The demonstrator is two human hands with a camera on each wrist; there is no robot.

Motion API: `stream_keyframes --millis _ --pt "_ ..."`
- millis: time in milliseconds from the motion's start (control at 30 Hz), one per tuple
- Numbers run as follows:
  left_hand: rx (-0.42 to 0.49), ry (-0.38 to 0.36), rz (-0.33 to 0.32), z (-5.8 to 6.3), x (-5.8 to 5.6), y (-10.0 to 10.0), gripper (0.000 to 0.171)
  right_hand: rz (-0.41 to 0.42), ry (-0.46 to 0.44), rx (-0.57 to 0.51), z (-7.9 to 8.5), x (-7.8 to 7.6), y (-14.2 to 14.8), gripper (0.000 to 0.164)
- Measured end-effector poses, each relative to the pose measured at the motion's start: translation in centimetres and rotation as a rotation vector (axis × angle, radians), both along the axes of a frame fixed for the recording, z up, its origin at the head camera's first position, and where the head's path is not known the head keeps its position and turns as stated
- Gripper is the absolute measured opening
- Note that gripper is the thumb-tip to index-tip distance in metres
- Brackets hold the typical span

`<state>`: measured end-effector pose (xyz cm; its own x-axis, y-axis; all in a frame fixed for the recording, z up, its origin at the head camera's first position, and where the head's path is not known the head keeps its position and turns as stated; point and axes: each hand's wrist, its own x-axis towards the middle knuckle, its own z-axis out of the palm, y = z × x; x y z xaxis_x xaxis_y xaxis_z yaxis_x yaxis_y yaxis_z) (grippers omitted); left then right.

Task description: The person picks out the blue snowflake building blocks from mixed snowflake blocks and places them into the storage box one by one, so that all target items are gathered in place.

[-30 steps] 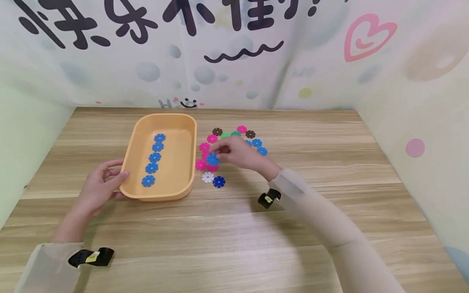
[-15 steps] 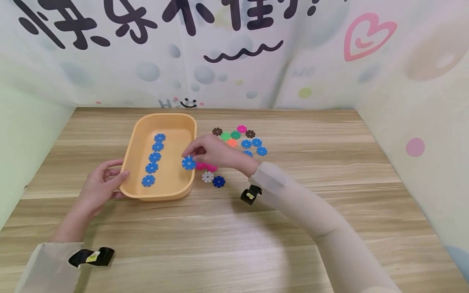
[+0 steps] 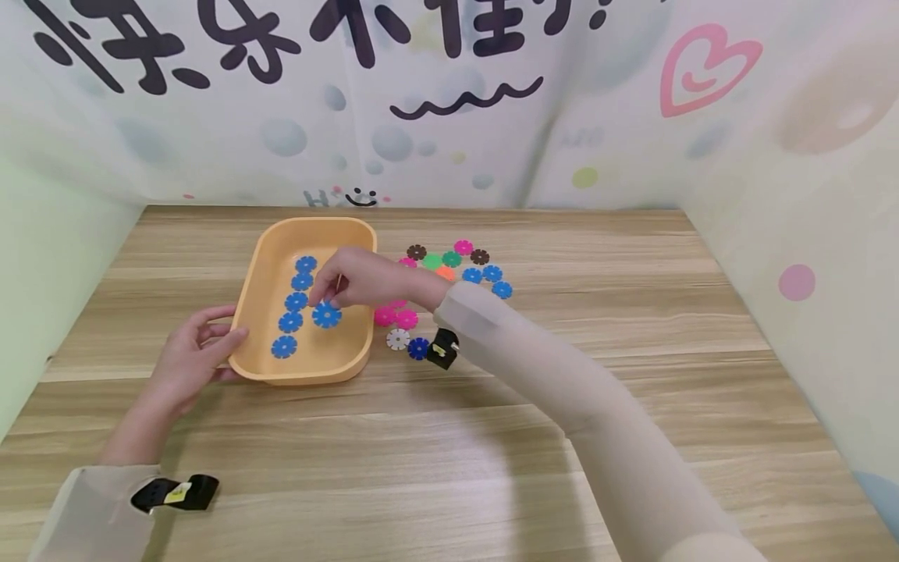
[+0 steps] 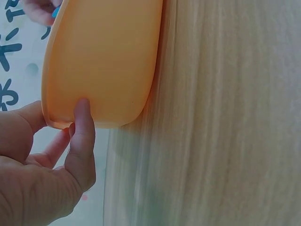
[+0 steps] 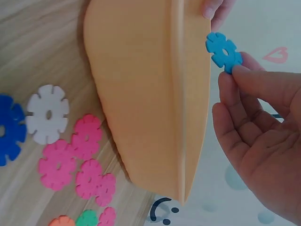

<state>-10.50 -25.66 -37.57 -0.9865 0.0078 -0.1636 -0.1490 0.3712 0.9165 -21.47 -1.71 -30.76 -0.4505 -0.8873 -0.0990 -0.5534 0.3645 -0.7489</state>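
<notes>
My left hand (image 3: 193,355) grips the left rim of an orange plastic tub (image 3: 351,363), thumb over the edge and fingers along the outside wall; the left wrist view shows the hand (image 4: 61,160) at the tub's corner. A column of several blue notched discs (image 3: 296,301) lies inside the tub, towards its left. Above the tub's right half, my right hand (image 3: 365,277) pinches another blue notched disc (image 3: 326,314) by its edge. That disc (image 5: 225,51) appears in the right wrist view between thumb and fingertips, apart from the tub wall.
Right of the tub lie loose discs: pink (image 3: 406,318), white (image 3: 397,339), dark blue (image 3: 417,349), brown (image 3: 480,257), green (image 3: 452,258), orange (image 3: 445,273) and blue (image 3: 502,289). The right forearm hides some of them. A printed curtain (image 3: 449,156) hangs behind the wooden table (image 3: 351,468).
My right hand has moved left from the loose discs, over the tub's right rim and above its inside, carrying the blue disc. The left hand and tub have stayed put.
</notes>
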Motion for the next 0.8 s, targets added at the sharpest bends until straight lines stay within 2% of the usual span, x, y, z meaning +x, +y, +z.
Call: stream_keyframes --millis 167,367,433,633,800 --pt "0.005 0.006 0.002 -0.1 -0.1 -0.1 0.055 0.042 -0.024 0.035 0.2 -1.0 -1.6 0.018" --pt "0.089 0.017 0.005 -0.2 -0.1 -0.3 0.035 0.064 -0.073 0.08 0.3 -2.0 -3.4 0.021" --pt "0.125 0.016 0.006 -0.2 -0.1 -0.3 0.029 0.048 -0.095 0.108 0.3 -2.2 -3.9 0.022" --pt "0.189 0.013 0.01 -0.3 -0.1 -0.4 0.028 -0.022 -0.157 0.175 0.0 -2.9 -5.0 0.024" --pt "0.204 0.009 0.02 -0.4 -0.1 -0.3 0.029 -0.081 -0.201 0.208 -0.5 -3.2 -5.5 0.022"
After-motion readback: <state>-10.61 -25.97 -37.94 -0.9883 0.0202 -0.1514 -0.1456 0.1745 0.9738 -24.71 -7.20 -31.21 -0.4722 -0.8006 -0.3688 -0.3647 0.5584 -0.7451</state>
